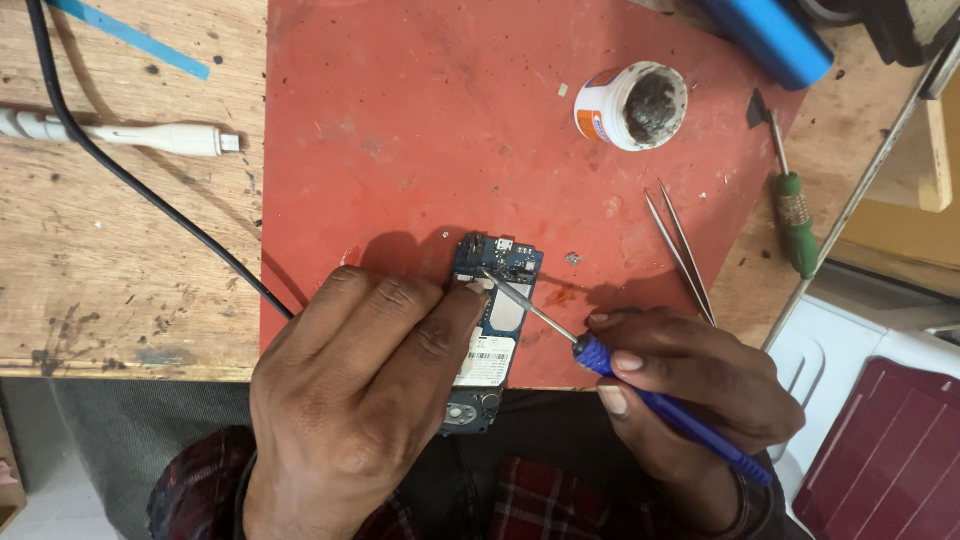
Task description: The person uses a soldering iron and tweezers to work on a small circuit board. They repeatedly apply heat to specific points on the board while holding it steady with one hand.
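An opened small phone with a blue circuit board (497, 300) lies on a red mat (420, 130) near the bench's front edge. My left hand (350, 400) presses down on the phone's left side, fingertips on the board. A blue-handled screwdriver (650, 395) is gripped in my right hand (690, 390), its metal tip resting on the upper part of the board. The phone's lower end with the keypad part sticks out past the mat edge under my left hand.
Metal tweezers (680, 250) lie right of the phone. A small white jar of dark paste (633, 105), a green-handled tool (795, 215), a blue cylinder (770, 35), a white charging plug (170, 138) and a black cable (130, 175) sit on the wooden bench (110, 260).
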